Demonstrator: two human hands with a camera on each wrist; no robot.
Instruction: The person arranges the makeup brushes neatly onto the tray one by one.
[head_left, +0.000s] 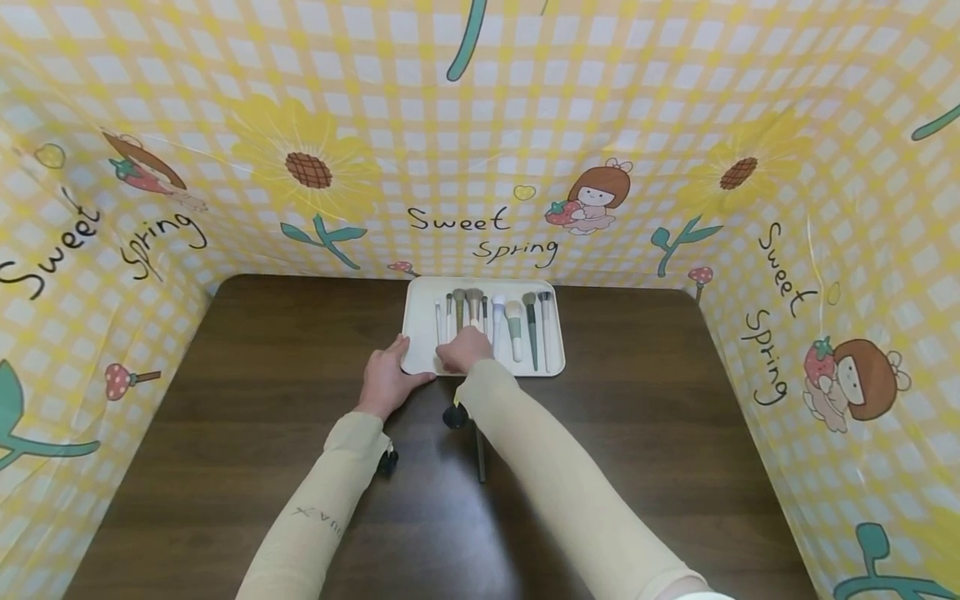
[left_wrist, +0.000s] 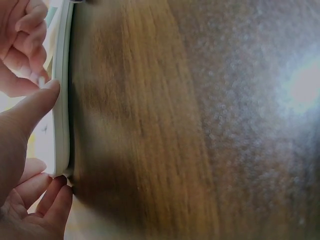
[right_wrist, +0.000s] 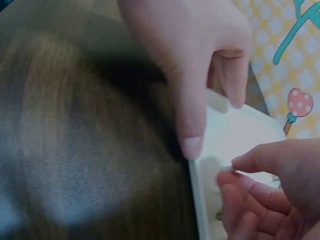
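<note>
A white rectangular tray [head_left: 420, 321] at the far side of the table holds a row of makeup brushes. My left hand [head_left: 385, 379] grips the tray's near left corner, its thumb on the near rim and its fingers round the left side. Over the tray, my right hand [head_left: 467, 348] pinches the pale handle end of a thin makeup brush [right_wrist: 229, 169] between thumb and fingertips. That brush seems to be the leftmost of the row; my fingers cover part of it. The green-handled brush [head_left: 532, 333] and the fluffy-headed brush [head_left: 513, 321] lie right of my hand.
A thin grey stick [head_left: 481, 458] lies on the dark wooden table [head_left: 637, 433], partly under my right forearm. Yellow checked cloth [head_left: 480, 150] stands as a wall behind the tray and along both sides. Small black wrist pieces hang below both cuffs.
</note>
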